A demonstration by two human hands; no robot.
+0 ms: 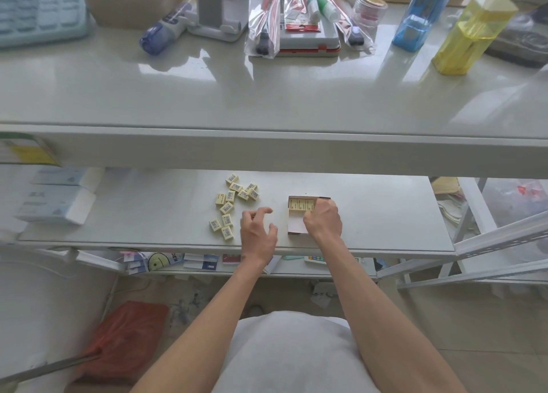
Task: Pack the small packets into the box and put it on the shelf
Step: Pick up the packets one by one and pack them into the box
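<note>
A small open cardboard box (pixel 295 227) lies on the lower white shelf (pixel 385 214), with a row of pale yellow packets (pixel 301 205) along its far end. My right hand (pixel 323 219) rests over the box's right side, fingers curled down into it; whether it holds a packet is hidden. My left hand (pixel 257 229) hovers just left of the box, fingers apart and holding nothing. Several loose yellow packets (pixel 234 203) with barcodes lie scattered on the shelf to the left of that hand.
Blue-and-white cartons (pixel 56 203) sit at the shelf's left end. The upper counter (pixel 267 96) overhangs the shelf and carries pens, a yellow case (pixel 468 36), a blue case (pixel 421 16) and a keyboard (pixel 38 10). A metal rack frame (pixel 498 241) stands at right.
</note>
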